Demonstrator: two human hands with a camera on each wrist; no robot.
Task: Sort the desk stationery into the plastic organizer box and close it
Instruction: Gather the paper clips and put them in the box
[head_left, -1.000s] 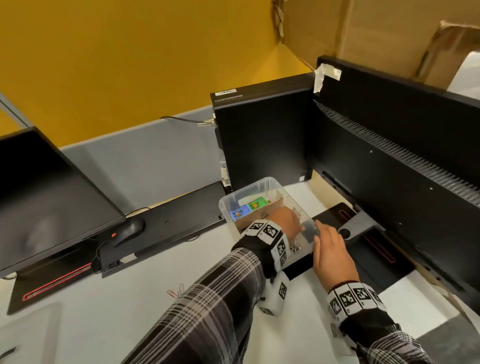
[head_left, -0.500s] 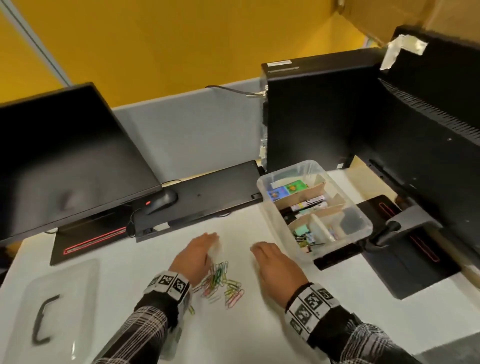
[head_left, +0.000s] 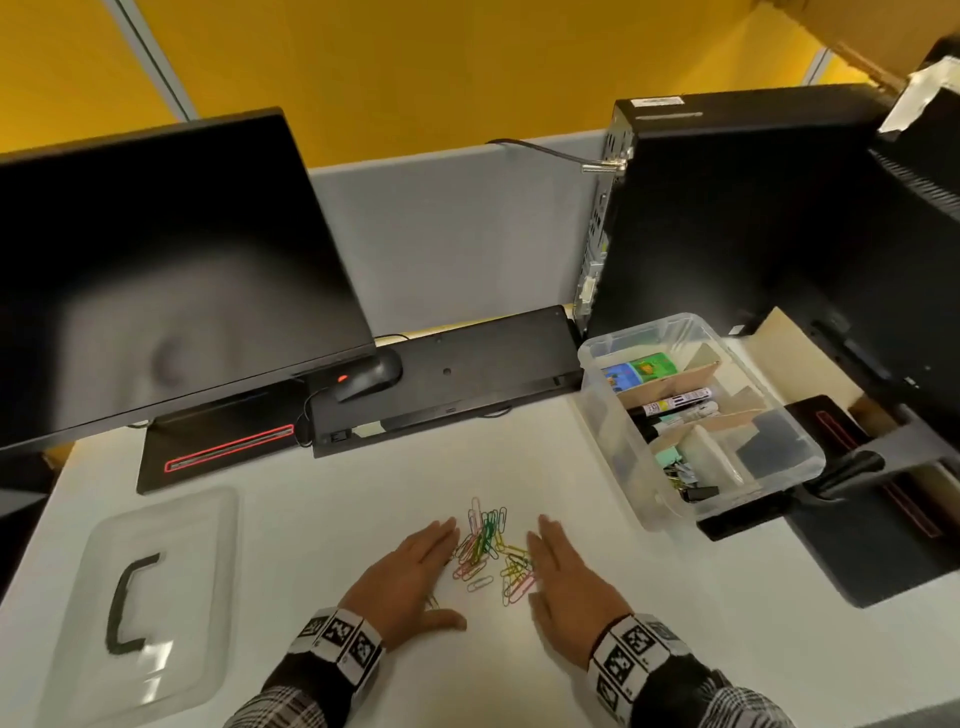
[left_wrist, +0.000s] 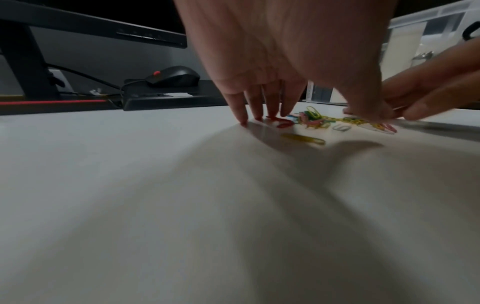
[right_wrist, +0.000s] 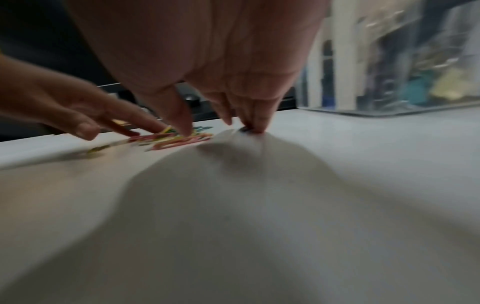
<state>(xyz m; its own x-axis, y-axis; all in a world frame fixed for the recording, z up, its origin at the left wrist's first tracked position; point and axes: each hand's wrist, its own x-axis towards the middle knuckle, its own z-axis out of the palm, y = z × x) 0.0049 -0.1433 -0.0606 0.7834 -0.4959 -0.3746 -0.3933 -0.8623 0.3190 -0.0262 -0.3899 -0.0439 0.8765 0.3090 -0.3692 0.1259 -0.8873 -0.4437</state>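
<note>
- The paper clips (head_left: 488, 551) lie in a loose heap low in the middle of the head view, on the white bench (head_left: 311, 519) — between the two hands.
- Left hand (head_left: 410, 571): grip released, fingers straight, tips on the bench at the heap's left edge. Right hand (head_left: 566, 577): likewise released and flat, at the heap's right edge. Neither holds anything.
- The box (head_left: 644, 512) stands open at the right of the frame, dividers and some items already inside; the lid (head_left: 156, 597) lies at lower left, well apart from it.
- Likely step: raking the clips together to scoop them up.
- Risks: the clips are thin and flat on the surface, so some may slide under the fingers or skid away — one yellow clip (left_wrist: 303, 138) already lies apart, near the left palm.
- A loose handful could shed clips on the way to the box, or land in the wrong compartment.
</note>
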